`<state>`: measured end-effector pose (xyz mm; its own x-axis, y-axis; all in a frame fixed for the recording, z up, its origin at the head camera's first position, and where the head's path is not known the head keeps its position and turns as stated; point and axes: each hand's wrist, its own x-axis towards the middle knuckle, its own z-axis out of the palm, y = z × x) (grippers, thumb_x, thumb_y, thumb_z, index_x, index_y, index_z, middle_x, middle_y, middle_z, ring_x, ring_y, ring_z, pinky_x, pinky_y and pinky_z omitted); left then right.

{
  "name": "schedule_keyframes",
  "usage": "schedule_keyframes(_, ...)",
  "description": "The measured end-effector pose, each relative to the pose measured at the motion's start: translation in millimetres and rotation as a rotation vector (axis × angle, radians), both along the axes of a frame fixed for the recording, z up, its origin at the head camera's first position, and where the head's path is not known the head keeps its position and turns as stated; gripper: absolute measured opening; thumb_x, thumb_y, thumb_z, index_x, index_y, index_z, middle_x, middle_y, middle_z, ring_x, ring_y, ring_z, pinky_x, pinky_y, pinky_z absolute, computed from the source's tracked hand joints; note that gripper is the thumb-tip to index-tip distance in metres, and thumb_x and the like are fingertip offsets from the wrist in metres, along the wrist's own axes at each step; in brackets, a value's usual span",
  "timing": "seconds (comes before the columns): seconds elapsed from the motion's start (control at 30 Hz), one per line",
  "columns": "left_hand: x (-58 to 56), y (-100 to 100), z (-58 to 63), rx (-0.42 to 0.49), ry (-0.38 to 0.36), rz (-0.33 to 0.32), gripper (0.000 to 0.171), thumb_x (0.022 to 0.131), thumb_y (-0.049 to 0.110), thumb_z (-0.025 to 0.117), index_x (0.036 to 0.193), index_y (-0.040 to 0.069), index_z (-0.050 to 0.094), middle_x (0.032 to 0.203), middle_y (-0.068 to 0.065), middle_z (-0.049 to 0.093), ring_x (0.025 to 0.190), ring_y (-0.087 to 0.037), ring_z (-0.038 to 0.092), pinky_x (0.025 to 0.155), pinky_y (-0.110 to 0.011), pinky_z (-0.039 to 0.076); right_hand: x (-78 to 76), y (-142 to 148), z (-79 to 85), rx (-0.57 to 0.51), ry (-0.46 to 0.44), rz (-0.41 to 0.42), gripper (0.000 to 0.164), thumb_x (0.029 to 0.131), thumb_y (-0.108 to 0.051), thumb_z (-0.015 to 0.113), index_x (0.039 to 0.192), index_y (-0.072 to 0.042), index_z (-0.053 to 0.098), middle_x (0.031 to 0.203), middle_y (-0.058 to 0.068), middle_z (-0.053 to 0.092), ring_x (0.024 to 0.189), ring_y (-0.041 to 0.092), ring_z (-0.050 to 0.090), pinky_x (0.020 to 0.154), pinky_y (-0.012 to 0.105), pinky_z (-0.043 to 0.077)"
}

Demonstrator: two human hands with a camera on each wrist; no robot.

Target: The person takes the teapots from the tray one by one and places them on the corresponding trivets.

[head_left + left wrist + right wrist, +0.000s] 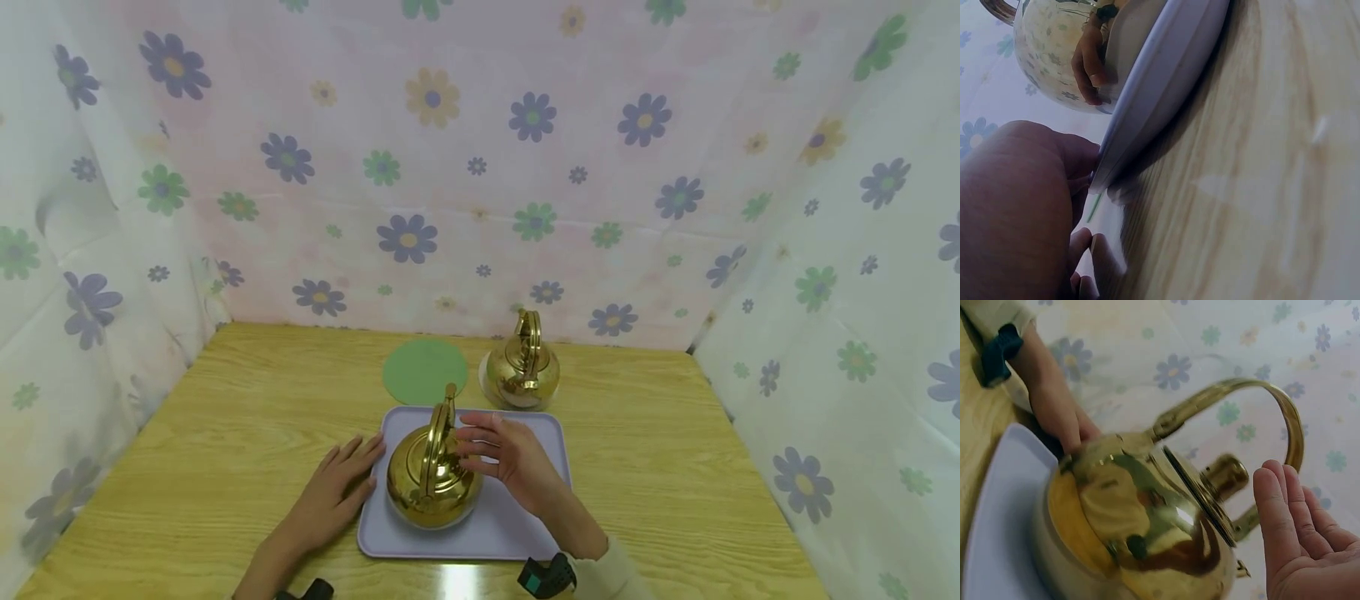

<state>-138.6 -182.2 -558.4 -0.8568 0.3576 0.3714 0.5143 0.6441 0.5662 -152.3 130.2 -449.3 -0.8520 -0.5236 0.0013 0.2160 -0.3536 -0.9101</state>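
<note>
A shiny gold kettle (416, 496) with an arched handle stands on a lavender tray (517, 529). My left hand (333, 487) lies at the tray's left edge, its fingers extended on the table; in the left wrist view the thumb touches the tray's rim (1166, 69). My right hand (517, 462) is held over the tray, just right of the kettle's handle. Its fingers are straight and hold nothing. In the right wrist view, the fingertips (1267, 481) appear beside the handle (1294, 419) and the lid knob (1225, 475); whether they touch the handle I cannot tell.
Behind the tray, a second gold kettle (517, 383) stands on a pale round mat (485, 382). To its left lies a flat green round mat (423, 371). Flower-patterned cloth (480, 192) encloses the wooden table (247, 400) at the back and sides.
</note>
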Motion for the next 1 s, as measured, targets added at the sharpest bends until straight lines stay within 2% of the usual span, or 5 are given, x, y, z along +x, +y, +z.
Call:
schedule_keyframes(0.27, -0.7, 0.0, -1.6, 0.003, 0.01, -0.001, 0.045, 0.101, 0.017, 0.061, 0.145, 0.006, 0.057, 0.153, -0.009, 0.052, 0.142, -0.048, 0.04, 0.126, -0.03, 0.002, 5.6, -18.4, -1.4, -0.04, -0.056, 0.005, 0.062, 0.111, -0.028, 0.042, 0.149, 0.02, 0.03, 0.121, 0.002, 0.071, 0.108, 0.015, 0.07, 0.098, 0.034, 0.057)
schedule_keyframes(0.43, -1.3, 0.1, -1.9, 0.002, 0.018, 0.0, 0.045, 0.1, 0.016, 0.062, 0.144, 0.006, 0.057, 0.153, -0.009, 0.052, 0.142, -0.048, 0.04, 0.126, -0.028, 0.002, 6.8, -24.4, 0.5, -0.026, -0.038, -0.007, 0.063, 0.111, -0.026, 0.042, 0.148, 0.022, 0.028, 0.141, 0.03, 0.055, 0.111, 0.014, 0.069, 0.101, 0.037, 0.055)
schedule_keyframes(0.53, -1.7, 0.1, -1.8, 0.001, 0.023, 0.0, 0.045, 0.1, 0.016, 0.062, 0.144, 0.006, 0.058, 0.153, -0.01, 0.052, 0.142, -0.048, 0.041, 0.126, -0.027, 0.001, 7.7, -28.2, 3.5, -0.033, -0.019, 0.01, 0.061, 0.111, -0.025, 0.042, 0.148, 0.021, 0.027, 0.146, 0.038, 0.045, 0.114, 0.015, 0.068, 0.101, 0.037, 0.055)
schedule_keyframes(0.8, -1.8, -0.1, -1.1, 0.005, 0.024, 0.005, 0.046, 0.099, 0.015, 0.063, 0.144, 0.006, 0.058, 0.152, -0.009, 0.053, 0.141, -0.048, 0.041, 0.127, -0.03, 0.004, 10.5, -40.9, 11.3, -0.127, -0.008, 0.086, 0.053, 0.109, -0.023, 0.049, 0.147, 0.012, 0.041, 0.124, 0.003, 0.07, 0.118, 0.016, 0.067, 0.097, 0.032, 0.056)
schedule_keyframes(1.0, -1.7, 0.4, -0.7, 0.007, 0.024, 0.011, 0.046, 0.099, 0.016, 0.063, 0.144, 0.007, 0.058, 0.152, -0.009, 0.053, 0.141, -0.048, 0.042, 0.127, -0.036, 0.008, 11.2, -48.7, 10.4, -0.15, 0.002, 0.048, 0.047, 0.107, -0.014, 0.051, 0.144, 0.014, 0.041, 0.115, 0.002, 0.071, 0.109, 0.013, 0.07, 0.093, 0.03, 0.058)
